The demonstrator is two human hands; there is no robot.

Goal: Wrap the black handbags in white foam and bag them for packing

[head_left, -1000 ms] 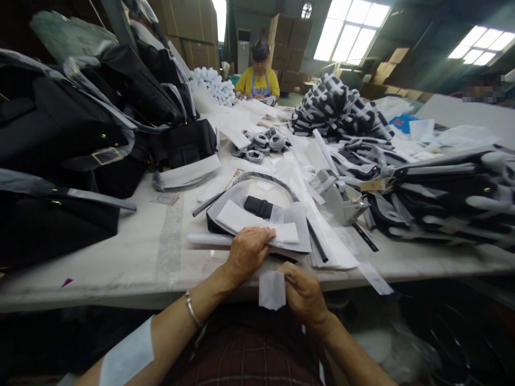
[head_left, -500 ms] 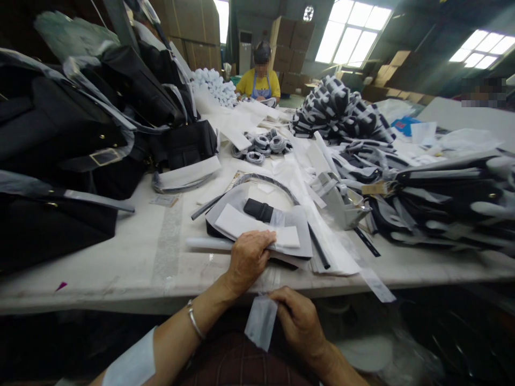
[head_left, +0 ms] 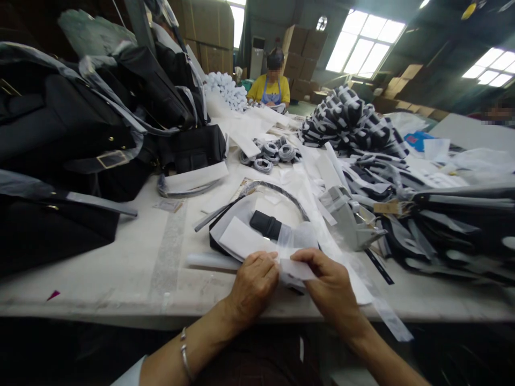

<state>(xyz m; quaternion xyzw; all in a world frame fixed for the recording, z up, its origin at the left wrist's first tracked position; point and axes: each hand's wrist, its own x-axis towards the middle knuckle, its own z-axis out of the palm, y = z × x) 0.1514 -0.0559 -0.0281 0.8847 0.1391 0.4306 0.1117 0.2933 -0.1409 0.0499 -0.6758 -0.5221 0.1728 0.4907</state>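
In front of me on the table lies a black bag [head_left: 215, 245] with a black strap tab [head_left: 265, 224] on top. White packing sheet [head_left: 237, 236] covers part of the bag, and clear film wraps the tab's lower end. My left hand [head_left: 255, 284] is closed at the near edge of the white sheet, fingertips pressed together. Close to its right, my right hand [head_left: 332, 284] pinches a translucent white strip [head_left: 298, 269] between thumb and fingers, over the bag's near edge. The bag's near side is partly hidden by both hands.
Black bags [head_left: 60, 118] crowd the left. A tape dispenser [head_left: 354, 222] stands right of the bag, with wrapped black pieces [head_left: 462, 225] beyond. Rolled grey straps [head_left: 271, 153] lie behind. A person in yellow [head_left: 277, 88] sits at the far end.
My right hand has risen from below the table edge with the translucent strip, up to the bag beside my left hand. My left hand's fingers have drawn in on the sheet's edge.
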